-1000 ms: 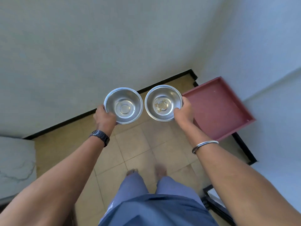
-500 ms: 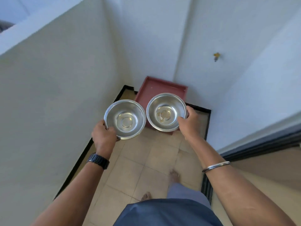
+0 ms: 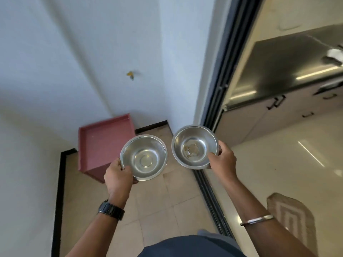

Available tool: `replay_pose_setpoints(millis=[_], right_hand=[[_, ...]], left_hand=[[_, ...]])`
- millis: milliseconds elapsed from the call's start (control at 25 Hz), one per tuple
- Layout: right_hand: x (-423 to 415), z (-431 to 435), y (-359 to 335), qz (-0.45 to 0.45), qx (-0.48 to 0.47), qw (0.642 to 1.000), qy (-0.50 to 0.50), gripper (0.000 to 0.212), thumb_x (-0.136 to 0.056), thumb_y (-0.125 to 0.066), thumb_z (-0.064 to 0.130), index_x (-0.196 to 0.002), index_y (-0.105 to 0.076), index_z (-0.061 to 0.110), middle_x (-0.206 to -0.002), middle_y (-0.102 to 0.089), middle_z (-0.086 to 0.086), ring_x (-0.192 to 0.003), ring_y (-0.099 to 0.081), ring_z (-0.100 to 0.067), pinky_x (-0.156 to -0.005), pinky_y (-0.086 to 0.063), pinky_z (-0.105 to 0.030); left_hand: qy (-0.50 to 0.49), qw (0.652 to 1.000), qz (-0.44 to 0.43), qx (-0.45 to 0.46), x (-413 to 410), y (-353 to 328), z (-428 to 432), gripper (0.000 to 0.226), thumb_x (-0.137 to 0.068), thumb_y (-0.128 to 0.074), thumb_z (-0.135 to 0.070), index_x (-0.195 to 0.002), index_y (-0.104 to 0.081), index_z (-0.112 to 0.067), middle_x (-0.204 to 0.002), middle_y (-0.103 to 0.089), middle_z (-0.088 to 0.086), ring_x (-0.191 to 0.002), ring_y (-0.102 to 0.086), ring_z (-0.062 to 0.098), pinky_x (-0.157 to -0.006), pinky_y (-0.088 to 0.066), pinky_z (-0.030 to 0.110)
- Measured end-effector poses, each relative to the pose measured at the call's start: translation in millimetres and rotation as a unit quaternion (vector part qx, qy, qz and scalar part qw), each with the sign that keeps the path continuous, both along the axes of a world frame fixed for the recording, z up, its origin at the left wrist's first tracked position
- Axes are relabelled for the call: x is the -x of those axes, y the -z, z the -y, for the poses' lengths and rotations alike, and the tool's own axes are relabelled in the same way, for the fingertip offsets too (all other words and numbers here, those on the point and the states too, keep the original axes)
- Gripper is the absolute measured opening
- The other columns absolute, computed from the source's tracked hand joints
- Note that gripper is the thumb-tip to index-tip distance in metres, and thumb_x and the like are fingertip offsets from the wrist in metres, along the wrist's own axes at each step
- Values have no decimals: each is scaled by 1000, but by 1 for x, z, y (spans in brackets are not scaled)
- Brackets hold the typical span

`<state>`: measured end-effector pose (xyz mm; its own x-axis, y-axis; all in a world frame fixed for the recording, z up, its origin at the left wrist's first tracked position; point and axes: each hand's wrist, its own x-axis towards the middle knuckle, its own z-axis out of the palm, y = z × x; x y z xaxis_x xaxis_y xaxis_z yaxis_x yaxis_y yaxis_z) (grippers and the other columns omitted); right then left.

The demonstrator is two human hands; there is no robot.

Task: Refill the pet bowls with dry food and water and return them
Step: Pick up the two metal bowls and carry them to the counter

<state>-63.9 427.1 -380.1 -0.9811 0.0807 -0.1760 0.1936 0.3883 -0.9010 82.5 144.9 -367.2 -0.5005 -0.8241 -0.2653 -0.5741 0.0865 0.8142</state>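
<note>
Fingers (image 3: 128,168) of left hand (image 3: 118,178) pinching one steel bowl (image 3: 143,157), right hand (image 3: 223,162) gripping the crumb-stained bowl (image 3: 194,146); now swung from red tray (image 3: 104,141) toward kitchen doorway, both unfilled, probably heading to refill.

steel bowls: 2 – left one (image 3: 143,158), right one (image 3: 194,146) | hands: 2 – left hand (image 3: 118,176), right hand (image 3: 222,160) | red tray (image 3: 104,138): 1 | wristwatch (image 3: 111,210): 1 | bangle (image 3: 257,219): 1 | floor mat (image 3: 291,217): 1
</note>
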Motion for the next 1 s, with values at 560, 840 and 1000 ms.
replay_pose_setpoints(millis=[560,840,1000], right_hand=[[22,-242,-7,14,105,941,322,42,-94,-70,3,-123,-67,33,-105,-73,-11,-94,-77,-32,-56,-67,-37],[40,-288,-9,3,113,894,434,42,-93,-67,-5,-122,-65,24,-103,-70,-10,-87,-72,-24,-47,-60,-23],[53,-307,-14,0,127,873,472,47,-92,-68,-6,-126,-66,26,-107,-73,-11,-96,-77,-31,-58,-68,-38]], left_hand=[[310,950,-28,-29,209,-11,-224,23,-96,-60,2,-103,-76,-13,-75,-79,12,-48,-75,27,-46,-65,41],[417,907,-43,-41,302,-10,-293,19,-93,-62,2,-97,-70,-15,-83,-77,14,-55,-78,27,-54,-68,46],[453,889,-45,-36,346,-9,-322,11,-94,-62,0,-98,-69,-8,-88,-76,17,-63,-79,30,-53,-68,44]])
